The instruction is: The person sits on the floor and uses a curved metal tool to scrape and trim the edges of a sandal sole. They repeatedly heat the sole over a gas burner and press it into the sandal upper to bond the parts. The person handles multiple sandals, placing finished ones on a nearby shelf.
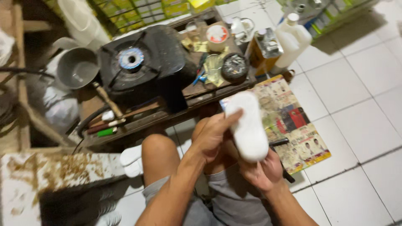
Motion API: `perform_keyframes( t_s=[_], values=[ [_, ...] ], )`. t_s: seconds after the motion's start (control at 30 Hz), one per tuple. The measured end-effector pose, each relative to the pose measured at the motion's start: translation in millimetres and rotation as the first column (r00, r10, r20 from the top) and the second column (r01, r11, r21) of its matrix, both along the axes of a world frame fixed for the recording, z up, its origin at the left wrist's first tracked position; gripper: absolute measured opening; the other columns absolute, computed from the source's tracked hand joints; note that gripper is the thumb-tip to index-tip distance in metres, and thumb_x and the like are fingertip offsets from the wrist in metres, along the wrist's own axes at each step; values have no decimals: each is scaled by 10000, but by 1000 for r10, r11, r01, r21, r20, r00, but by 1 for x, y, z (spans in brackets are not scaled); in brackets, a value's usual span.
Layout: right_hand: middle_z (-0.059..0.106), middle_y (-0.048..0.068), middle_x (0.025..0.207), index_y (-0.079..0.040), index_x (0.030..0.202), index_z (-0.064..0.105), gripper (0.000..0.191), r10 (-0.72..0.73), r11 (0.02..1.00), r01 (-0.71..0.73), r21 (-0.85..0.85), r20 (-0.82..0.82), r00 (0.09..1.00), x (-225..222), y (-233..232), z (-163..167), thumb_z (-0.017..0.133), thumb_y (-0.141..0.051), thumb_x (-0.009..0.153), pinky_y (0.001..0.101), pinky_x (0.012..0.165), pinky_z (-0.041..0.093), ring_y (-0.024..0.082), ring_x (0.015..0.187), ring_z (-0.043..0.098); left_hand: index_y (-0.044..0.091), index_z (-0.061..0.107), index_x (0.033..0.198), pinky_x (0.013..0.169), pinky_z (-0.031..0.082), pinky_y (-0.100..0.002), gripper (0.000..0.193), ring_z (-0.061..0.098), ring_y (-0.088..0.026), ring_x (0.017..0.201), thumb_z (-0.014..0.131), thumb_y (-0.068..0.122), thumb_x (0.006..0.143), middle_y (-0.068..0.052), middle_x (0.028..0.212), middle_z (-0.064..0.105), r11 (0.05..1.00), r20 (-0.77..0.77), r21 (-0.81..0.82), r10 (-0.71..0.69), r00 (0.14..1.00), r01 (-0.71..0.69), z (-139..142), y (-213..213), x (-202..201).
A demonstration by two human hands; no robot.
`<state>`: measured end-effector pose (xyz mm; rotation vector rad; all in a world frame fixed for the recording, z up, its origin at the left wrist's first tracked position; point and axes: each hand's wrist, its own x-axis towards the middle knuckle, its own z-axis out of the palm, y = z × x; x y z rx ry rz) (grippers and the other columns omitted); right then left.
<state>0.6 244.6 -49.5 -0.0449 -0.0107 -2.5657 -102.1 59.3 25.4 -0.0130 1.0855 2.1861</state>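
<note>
A white shoe sole (249, 125) is held up in front of me, its flat pale face toward the camera. My left hand (213, 134) grips its left edge, thumb laid across the upper part. My right hand (261, 169) cups the lower end from underneath. Both hands hover over my bent knees (159, 155), just in front of a low wooden bench (167, 111).
On the bench stand a black single-burner gas stove (138, 60), a grey pot (77, 69), a roll of tape (217, 37), a clear glass (213, 67) and a dark round tin (234, 67). White plastic jugs (293, 39) and printed paper (293, 121) lie on the white tiled floor.
</note>
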Motion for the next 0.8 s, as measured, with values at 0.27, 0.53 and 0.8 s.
perform_keyframes(
  t_s=[0.27,0.53,0.8],
  values=[
    [645,24,1327,-84,1611,381,619,76,151,479,865,-493,867,-20,33,67,532,-324,1061,278,649,530,129,759,590,57,655,1235,812,597,-334,469,723,-160,899,788,246,827,-64,1011,750,914,-513,-364,-33,858,-182,25,-15,43],
    [691,112,1150,-71,1449,529,488,505,-267,370,890,-198,840,-50,33,111,624,-182,984,302,821,584,156,947,708,61,653,1217,805,588,-402,501,755,-342,895,783,331,815,-178,957,766,694,-684,-644,-333,649,-323,46,-10,46],
    [429,253,1588,-25,1356,632,404,577,432,327,841,-536,616,-33,0,178,657,-216,1001,486,1116,373,382,1477,407,70,565,1335,914,504,-376,617,639,-254,1067,828,327,840,-117,1217,622,996,-607,-82,-82,791,41,64,-71,108]
  ],
)
